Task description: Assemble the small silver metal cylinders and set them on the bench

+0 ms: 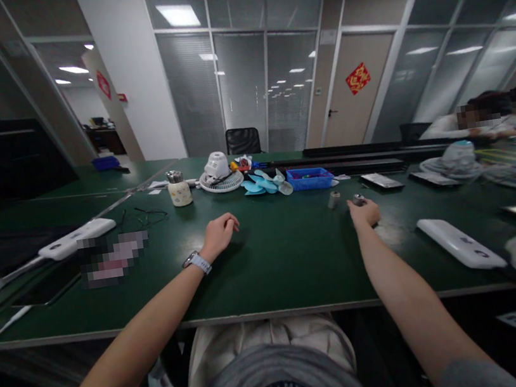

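Gripping a metal cylinder (359,199), the right hand (367,212) was out there just in front of the blue tray (311,183) and off to its right, fingers wrapped close and the shiny top showing above them! A second cylinder (334,201), a bit blurred, sat on the green table (276,252) between that hand and the tray, touching neither. And over to the left hand (220,236), well left of the tray and nearer the table's front edge: its fingers curled inward, nothing visible in them, though whether the tips pressed together, you could not tell. A watch (196,262) circled that wrist. Now, what a line-up around the tray! Right beside it on the left lay the pale blue blades (260,184); past them sat a white fan (220,179), its round grille down on the tabletop, and farther left again stood a squat cream bottle (180,193). To the tray's right, a flat device (382,182) lay near, while a long white power bank (461,243) rested well apart, farther right and closer to the front. And behind the tray, an office chair (242,140) faced the table!
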